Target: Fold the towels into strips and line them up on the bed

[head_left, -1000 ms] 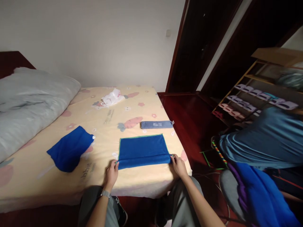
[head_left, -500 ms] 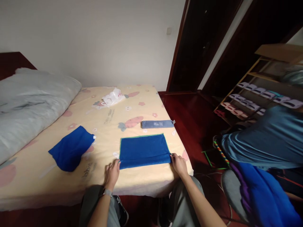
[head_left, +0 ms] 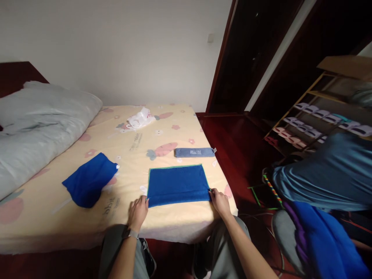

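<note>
A blue towel (head_left: 178,182) with green edging lies flat on the bed, its near edge folded over in a narrow strip. My left hand (head_left: 138,211) pinches the near left corner of that strip. At the near right corner, my right hand (head_left: 220,202) pinches the other end of the fold. Just beyond the towel rests a grey-blue rolled pouch (head_left: 195,152) with white lettering. To the left lies a blue cloth bag (head_left: 90,180), crumpled, with a small white piece at its right tip.
The bed (head_left: 128,219) has a pale yellow sheet with carrot prints. On it are a white plastic bag (head_left: 141,118) and a grey quilt (head_left: 43,124). At right stand a slipper rack (head_left: 308,93) and a chair (head_left: 286,236) with blue and purple cloth over it.
The view has shifted slightly. Both hands keep their grip on the towel's folded edge, and the towel looks almost the same.
</note>
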Available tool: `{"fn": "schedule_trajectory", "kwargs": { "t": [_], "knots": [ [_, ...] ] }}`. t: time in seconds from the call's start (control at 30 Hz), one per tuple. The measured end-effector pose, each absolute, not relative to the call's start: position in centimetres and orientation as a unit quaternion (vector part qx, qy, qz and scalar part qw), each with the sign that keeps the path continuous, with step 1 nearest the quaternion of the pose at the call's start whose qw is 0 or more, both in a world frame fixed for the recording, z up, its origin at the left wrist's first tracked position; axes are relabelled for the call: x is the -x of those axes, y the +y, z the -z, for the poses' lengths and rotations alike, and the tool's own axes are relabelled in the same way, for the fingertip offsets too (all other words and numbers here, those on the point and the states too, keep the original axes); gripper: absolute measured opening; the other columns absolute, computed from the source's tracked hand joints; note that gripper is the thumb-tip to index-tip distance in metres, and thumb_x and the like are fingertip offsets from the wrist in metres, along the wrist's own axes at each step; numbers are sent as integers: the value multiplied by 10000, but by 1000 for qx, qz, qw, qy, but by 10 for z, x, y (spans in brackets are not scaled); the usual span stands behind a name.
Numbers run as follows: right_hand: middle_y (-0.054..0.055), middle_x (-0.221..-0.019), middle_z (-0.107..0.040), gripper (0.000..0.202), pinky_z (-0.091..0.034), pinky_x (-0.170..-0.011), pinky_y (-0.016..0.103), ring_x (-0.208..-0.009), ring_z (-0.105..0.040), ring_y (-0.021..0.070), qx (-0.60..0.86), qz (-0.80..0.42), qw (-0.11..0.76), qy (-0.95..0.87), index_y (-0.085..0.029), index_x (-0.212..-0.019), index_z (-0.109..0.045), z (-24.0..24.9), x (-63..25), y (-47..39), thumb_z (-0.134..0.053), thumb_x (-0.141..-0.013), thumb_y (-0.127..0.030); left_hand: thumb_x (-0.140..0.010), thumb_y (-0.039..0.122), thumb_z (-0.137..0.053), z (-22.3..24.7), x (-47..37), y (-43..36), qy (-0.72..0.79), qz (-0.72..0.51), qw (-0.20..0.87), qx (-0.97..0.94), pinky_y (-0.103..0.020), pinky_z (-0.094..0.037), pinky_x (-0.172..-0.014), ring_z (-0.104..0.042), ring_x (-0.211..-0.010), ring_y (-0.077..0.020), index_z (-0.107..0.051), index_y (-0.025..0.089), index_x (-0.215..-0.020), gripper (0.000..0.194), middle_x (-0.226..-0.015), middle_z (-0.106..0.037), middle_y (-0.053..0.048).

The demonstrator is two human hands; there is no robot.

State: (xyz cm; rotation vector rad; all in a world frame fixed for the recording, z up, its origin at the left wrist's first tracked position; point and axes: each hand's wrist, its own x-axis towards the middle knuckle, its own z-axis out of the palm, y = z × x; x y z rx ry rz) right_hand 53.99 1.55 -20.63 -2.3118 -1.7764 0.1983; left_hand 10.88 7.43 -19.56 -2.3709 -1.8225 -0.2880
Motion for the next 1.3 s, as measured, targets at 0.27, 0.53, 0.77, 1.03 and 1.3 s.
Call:
{"fn": "schedule_trajectory", "kwargs": {
  "t": [0.27, 0.53, 0.77, 1.03, 1.3],
  "knots": [
    [123, -922, -715, 345, -424, -755, 355, -881, -664, 280, 812, -32, 121, -571, -166, -1154, -619, 198, -537, 15, -402, -1034, -405, -996, 254, -397, 179, -130, 62, -558, 193, 88, 802, -419, -443, -984, -600, -1161, -270, -627, 185, -1267, 362, -1251, -676, -125],
    [133, -1428, -554, 463, -377, -1090, 459, -1303, -494, 283, 638, -2, 255, -727, -174, -1453, -476, 188, -437, -5, -362, -1030, -325, -1007, 386, -397, 195, -191, 36, -403, 147, 39, 903, -463, -301, -1201, -303, -1491, -249, -233, 252, -1579, 609, -1628, -310, -51],
    [105, -1591, -345, 628, -254, -1207, 471, -1488, -285, 262, 570, -34, 203, -796, -141, -1573, -259, 214, -357, -6, -377, -1033, -441, -1012, 374, -374, 213, -178, 37, -418, 122, 20, 900, -485, -319, -1193, -260, -1508, -256, -187, 259, -1587, 615, -1640, -273, -67],
    [126, -1594, -317, 639, -291, -1192, 463, -1481, -304, 267, 615, -3, 166, -771, -117, -1574, -246, 226, -425, -5, -353, -1036, -444, -1013, 475, -363, 208, -169, 37, -422, 114, 5, 899, -468, -303, -1200, -276, -1503, -244, -154, 259, -1592, 652, -1646, -248, -80],
    [177, -1575, -342, 691, -294, -1189, 442, -1463, -340, 291, 674, 34, 131, -727, -57, -1548, -310, 242, -482, -11, -342, -1019, -501, -1019, 502, -323, 216, -136, 53, -410, 97, -3, 907, -443, -276, -1202, -295, -1495, -218, -98, 270, -1593, 659, -1635, -285, -41]
  ]
}}
